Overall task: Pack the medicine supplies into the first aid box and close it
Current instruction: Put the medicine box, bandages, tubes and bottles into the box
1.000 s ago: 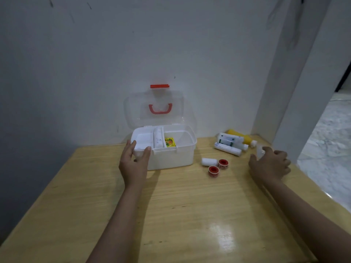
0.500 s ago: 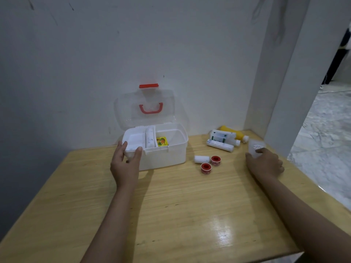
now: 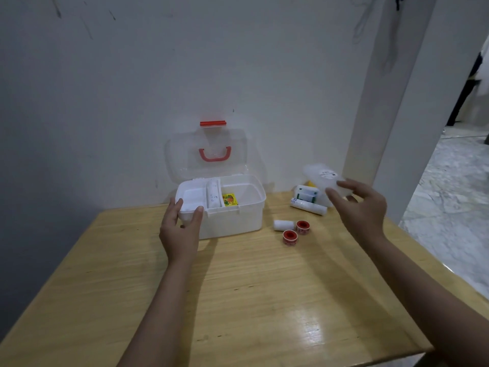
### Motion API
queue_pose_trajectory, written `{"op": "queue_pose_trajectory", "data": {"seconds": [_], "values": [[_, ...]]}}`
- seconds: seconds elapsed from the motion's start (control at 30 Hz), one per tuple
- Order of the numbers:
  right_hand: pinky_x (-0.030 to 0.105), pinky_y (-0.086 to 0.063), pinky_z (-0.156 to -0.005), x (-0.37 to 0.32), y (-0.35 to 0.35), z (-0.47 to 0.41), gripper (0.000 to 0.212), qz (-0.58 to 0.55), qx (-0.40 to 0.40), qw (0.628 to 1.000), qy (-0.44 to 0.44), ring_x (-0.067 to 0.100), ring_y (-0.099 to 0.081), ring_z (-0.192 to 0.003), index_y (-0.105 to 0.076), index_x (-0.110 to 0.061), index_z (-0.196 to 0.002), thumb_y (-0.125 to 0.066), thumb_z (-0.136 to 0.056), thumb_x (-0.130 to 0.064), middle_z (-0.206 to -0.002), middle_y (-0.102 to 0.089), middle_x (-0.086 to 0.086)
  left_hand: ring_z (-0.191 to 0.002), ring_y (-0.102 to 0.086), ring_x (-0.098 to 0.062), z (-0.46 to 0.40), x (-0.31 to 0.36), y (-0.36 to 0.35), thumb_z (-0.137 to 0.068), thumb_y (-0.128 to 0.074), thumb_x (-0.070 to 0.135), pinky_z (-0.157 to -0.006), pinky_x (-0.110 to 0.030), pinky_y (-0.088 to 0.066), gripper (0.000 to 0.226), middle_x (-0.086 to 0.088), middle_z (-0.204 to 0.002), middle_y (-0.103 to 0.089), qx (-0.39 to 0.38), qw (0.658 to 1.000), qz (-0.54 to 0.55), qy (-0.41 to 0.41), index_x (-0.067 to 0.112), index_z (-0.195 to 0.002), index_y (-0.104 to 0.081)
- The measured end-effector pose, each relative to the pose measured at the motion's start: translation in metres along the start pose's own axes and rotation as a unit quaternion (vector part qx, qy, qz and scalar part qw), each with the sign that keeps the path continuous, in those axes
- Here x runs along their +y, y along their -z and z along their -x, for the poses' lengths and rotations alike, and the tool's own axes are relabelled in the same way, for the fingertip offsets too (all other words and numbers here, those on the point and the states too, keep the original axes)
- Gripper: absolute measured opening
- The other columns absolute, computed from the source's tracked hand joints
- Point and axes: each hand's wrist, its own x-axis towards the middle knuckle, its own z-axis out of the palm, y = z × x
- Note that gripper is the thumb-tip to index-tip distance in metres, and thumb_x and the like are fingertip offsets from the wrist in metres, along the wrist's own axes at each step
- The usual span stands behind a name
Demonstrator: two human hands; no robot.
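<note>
The white first aid box (image 3: 238, 218) stands open at the back of the wooden table, its clear lid (image 3: 206, 154) with a red handle upright against the wall. Inside lie a white roll and a yellow packet (image 3: 229, 200). My left hand (image 3: 181, 229) grips the box's front left corner. My right hand (image 3: 362, 207) is raised above the table, holding a clear plastic packet (image 3: 324, 177) by its near end. On the table to the right lie a white bandage roll (image 3: 283, 225), two red tape rolls (image 3: 296, 231) and a pile of white boxes and tubes (image 3: 308, 200).
The table (image 3: 238, 300) ends close on the right, beside a white pillar (image 3: 397, 102) and a drop to a marble floor. The wall stands right behind the box.
My right hand has lifted the clear packet off the table's right side and carried it up and left, over the pile. My left hand stays on the box.
</note>
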Motion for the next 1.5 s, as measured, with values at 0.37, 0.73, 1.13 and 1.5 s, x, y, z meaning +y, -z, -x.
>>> {"op": "queue_pose_trajectory", "data": {"seconds": [0.37,0.73,1.13,1.5], "values": [[0.032,-0.055,-0.088,-0.057,-0.085,-0.015,0.028,0.014,-0.251,0.964,0.083,0.017,-0.064,-0.099,-0.074,-0.012,-0.093,-0.079,-0.066,-0.017,-0.106,-0.068,0.007,-0.130,-0.045,-0.017,0.001,0.006,0.001,-0.077,-0.074,0.023,-0.093,-0.033,-0.050,0.055,0.001,-0.145,-0.046,-0.003,1.000,-0.007,0.004,0.013,-0.127,-0.056],[0.026,-0.048,-0.078,-0.054,-0.150,-0.026,0.040,0.133,-0.413,0.900,0.036,0.016,-0.060,-0.090,-0.065,-0.010,-0.114,-0.073,-0.077,-0.021,-0.114,-0.064,0.008,-0.128,-0.047,-0.020,-0.005,0.017,0.008,-0.072,-0.078,0.025,-0.104,-0.039,-0.043,0.056,-0.004,-0.141,-0.049,-0.025,0.998,-0.053,0.022,0.010,-0.123,-0.059],[0.027,-0.044,-0.080,-0.048,-0.189,-0.021,0.046,0.272,-0.457,0.844,0.073,0.024,-0.058,-0.103,-0.061,-0.006,-0.112,-0.079,-0.072,-0.020,-0.117,-0.061,0.012,-0.127,-0.044,-0.019,-0.027,0.027,0.014,-0.075,-0.074,0.032,-0.098,-0.028,-0.037,0.068,-0.002,-0.140,-0.042,-0.106,0.979,-0.175,0.006,0.012,-0.133,-0.046],[0.025,-0.048,-0.076,-0.047,-0.202,-0.016,0.039,0.197,-0.438,0.875,0.066,0.020,-0.063,-0.089,-0.067,-0.004,-0.105,-0.080,-0.069,-0.012,-0.102,-0.069,0.011,-0.146,-0.009,-0.017,-0.030,0.014,0.011,-0.090,-0.054,0.036,-0.111,-0.029,-0.017,0.074,0.001,-0.160,-0.008,-0.195,0.952,-0.229,-0.054,0.014,-0.148,-0.015]]}}
